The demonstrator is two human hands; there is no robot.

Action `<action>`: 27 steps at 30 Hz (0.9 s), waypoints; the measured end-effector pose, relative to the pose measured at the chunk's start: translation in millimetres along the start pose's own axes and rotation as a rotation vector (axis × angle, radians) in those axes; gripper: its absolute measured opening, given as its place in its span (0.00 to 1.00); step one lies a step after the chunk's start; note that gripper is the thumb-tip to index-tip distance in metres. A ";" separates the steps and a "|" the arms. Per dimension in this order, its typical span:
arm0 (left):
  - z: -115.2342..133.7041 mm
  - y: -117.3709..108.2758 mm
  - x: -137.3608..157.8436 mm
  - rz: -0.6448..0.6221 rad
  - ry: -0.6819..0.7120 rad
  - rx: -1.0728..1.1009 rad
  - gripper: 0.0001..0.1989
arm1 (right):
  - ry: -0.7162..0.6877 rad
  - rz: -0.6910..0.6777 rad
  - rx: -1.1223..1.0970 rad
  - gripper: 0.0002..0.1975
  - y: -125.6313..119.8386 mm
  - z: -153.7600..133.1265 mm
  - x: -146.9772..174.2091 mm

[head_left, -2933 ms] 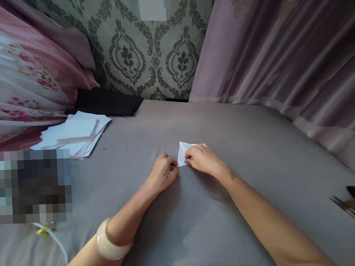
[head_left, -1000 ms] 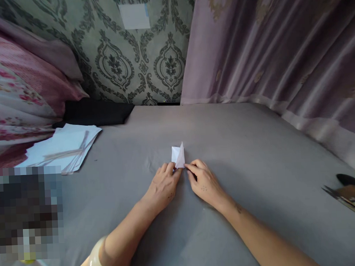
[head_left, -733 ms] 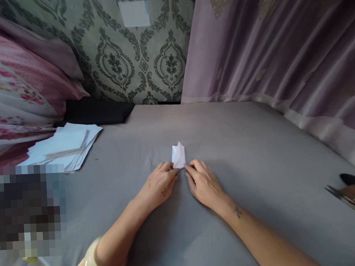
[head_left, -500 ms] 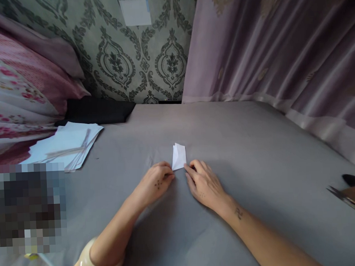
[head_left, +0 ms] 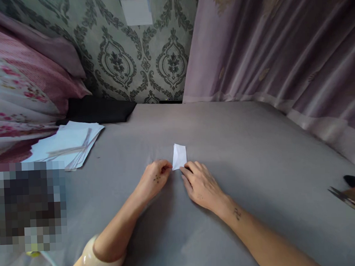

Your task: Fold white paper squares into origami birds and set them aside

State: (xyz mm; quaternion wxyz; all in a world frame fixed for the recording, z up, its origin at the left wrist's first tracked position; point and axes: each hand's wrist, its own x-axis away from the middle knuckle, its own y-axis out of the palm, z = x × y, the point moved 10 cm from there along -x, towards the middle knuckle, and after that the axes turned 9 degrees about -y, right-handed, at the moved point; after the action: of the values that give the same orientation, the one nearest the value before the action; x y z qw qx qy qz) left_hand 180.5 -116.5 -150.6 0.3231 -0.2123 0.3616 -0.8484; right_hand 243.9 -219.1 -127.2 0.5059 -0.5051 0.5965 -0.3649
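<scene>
Wall [head_left: 145,65] covered in green-grey damask pattern; a white sheet [head_left: 137,12] is mounted there, any lettering too small to be read. Purple curtain [head_left: 235,52] hung at right. Folded white paper [head_left: 179,156] laid flat on grey cloth [head_left: 239,138]. Left hand [head_left: 156,175]: fingertips pressed together at the paper's near left corner; whether it is pinched cannot be told. Right hand [head_left: 201,185]: fingers loosely spread, near edge touched by one fingertip.
</scene>
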 end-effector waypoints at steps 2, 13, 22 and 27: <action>4.6 0.4 1.8 0.012 0.040 -0.026 0.13 | 0.009 -0.017 0.017 0.15 0.4 -2.2 -0.9; 16.7 10.4 9.2 -0.005 0.087 -0.231 0.16 | 0.025 -0.043 0.017 0.16 2.0 -4.4 -1.0; 30.3 23.8 22.4 -0.042 0.177 -0.585 0.18 | 0.096 0.036 -0.006 0.17 0.0 13.8 7.3; 30.1 30.5 22.9 -0.053 0.198 -0.681 0.18 | 0.136 0.057 0.052 0.17 -0.6 21.6 9.5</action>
State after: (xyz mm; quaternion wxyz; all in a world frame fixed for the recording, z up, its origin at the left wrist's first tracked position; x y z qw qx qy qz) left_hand 194.3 -163.1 -151.1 0.1749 -0.2340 0.6476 -0.7037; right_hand 265.2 -226.9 -133.7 0.4873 -0.4488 0.6339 -0.3990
